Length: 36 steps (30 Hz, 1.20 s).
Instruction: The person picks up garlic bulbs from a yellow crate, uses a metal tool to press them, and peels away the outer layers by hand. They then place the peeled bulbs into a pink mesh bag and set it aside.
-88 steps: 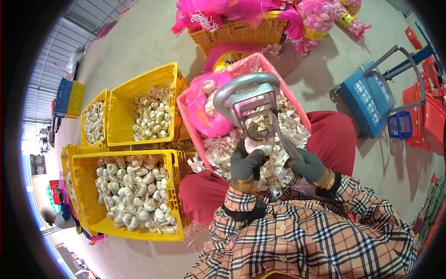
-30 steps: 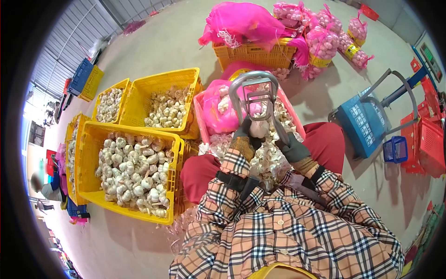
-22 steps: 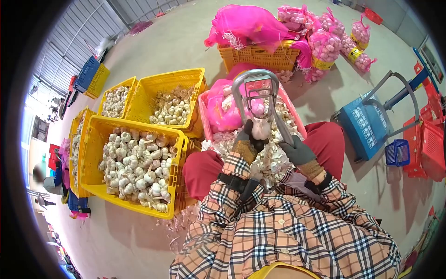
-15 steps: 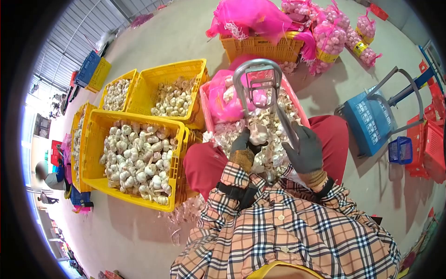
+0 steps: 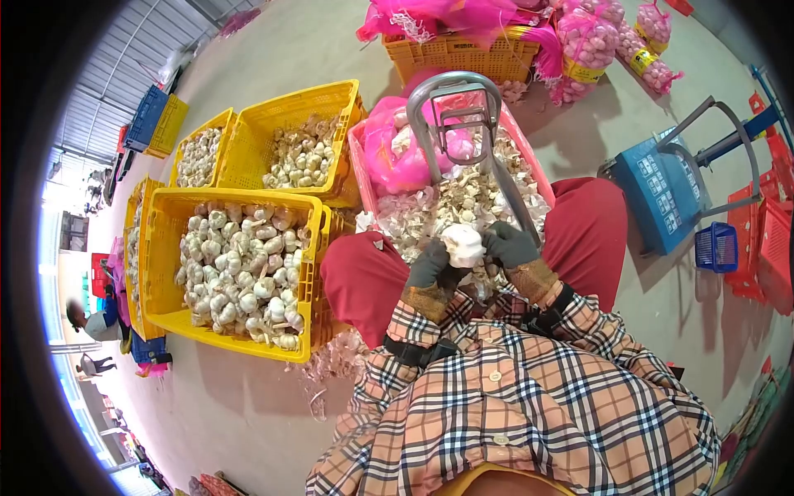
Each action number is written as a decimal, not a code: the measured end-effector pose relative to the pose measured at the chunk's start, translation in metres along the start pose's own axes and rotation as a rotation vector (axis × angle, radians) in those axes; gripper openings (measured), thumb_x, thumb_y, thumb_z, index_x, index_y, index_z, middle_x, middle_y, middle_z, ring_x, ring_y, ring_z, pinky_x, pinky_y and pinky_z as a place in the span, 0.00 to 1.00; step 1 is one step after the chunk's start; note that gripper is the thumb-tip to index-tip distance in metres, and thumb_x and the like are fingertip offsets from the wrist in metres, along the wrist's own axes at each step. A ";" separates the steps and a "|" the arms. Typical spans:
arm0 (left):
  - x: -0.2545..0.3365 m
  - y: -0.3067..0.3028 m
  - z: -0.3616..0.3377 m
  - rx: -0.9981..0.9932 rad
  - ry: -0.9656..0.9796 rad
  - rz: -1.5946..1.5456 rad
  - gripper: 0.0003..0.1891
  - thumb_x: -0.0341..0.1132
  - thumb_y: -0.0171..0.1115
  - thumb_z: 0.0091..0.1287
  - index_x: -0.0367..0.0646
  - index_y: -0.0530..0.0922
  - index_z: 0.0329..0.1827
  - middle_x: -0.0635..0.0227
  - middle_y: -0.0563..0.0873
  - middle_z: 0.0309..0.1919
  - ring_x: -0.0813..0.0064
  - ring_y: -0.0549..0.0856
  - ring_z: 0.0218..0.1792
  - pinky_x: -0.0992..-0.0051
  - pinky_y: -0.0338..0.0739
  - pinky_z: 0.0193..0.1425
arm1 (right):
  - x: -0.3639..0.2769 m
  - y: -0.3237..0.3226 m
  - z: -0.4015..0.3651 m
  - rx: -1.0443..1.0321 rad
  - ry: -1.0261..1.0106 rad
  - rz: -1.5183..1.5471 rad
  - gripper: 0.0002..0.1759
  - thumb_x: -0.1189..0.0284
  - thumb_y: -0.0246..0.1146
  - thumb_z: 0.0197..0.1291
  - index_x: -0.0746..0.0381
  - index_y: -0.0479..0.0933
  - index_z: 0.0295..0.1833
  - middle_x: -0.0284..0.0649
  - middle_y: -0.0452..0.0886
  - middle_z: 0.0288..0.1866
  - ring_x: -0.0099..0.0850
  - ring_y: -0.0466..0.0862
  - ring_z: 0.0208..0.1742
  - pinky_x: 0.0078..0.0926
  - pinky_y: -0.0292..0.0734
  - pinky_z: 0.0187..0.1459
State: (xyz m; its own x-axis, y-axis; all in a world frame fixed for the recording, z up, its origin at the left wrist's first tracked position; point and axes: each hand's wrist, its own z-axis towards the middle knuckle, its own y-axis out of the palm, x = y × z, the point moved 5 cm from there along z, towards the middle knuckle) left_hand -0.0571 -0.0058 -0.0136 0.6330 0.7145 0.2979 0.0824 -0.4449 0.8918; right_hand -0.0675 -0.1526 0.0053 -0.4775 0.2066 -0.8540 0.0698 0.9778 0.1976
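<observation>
A white garlic bulb (image 5: 463, 246) is held up between my two gloved hands over the pink crate (image 5: 357, 169). My left hand (image 5: 431, 266) is closed around its left side. My right hand (image 5: 510, 246) has its fingers bent and pinched at the bulb's right edge; the exact fingertip contact is partly hidden. Beneath lie loose garlic skins and trimmings (image 5: 463, 197). A grey metal frame with a looped top (image 5: 422, 103) rises from the crate just beyond my hands, and a pink mesh bag (image 5: 385, 169) sits in the crate's far left part.
To my left stand a large yellow crate of garlic bulbs (image 5: 231, 347) and another yellow crate (image 5: 285, 95) behind it. An orange crate under pink mesh (image 5: 463, 59) and filled garlic bags (image 5: 589, 45) are ahead. On the right are a blue machine (image 5: 657, 198) and a small blue basket (image 5: 716, 248).
My right hand has gone from open beside the metal frame to pinching at the bulb. My left hand has brought the bulb slightly nearer to me. The view has shifted a little.
</observation>
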 end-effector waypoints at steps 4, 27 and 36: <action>0.005 0.017 -0.001 -0.143 0.045 0.085 0.22 0.33 0.56 0.64 0.37 0.65 0.60 0.59 0.76 0.53 0.64 0.77 0.53 0.64 0.75 0.58 | 0.014 -0.002 -0.008 -0.243 0.008 -1.099 0.24 0.55 0.57 0.57 0.64 0.75 0.49 0.51 0.77 0.46 0.42 0.78 0.46 0.31 0.73 0.45; 0.019 0.041 -0.002 0.237 0.054 0.691 0.30 0.59 0.47 0.65 0.43 0.68 0.60 0.63 0.79 0.44 0.74 0.80 0.39 0.75 0.76 0.36 | -0.051 0.008 -0.021 0.101 -0.318 -0.645 0.29 0.58 0.73 0.41 0.65 0.76 0.46 0.40 0.78 0.38 0.25 0.79 0.38 0.22 0.74 0.39; 0.009 0.049 -0.009 0.285 -0.049 0.104 0.17 0.42 0.51 0.65 0.40 0.74 0.50 0.65 0.79 0.33 0.71 0.79 0.28 0.74 0.76 0.33 | -0.049 0.026 -0.027 -0.141 -0.699 -0.241 0.15 0.75 0.71 0.45 0.65 0.77 0.40 0.34 0.75 0.31 0.21 0.75 0.31 0.20 0.72 0.32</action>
State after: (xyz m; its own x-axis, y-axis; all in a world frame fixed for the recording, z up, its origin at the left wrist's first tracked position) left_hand -0.0547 -0.0160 0.0356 0.6854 0.6334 0.3592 0.2235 -0.6525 0.7241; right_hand -0.0659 -0.1379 0.0655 0.2056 0.0068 -0.9786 -0.1013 0.9948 -0.0143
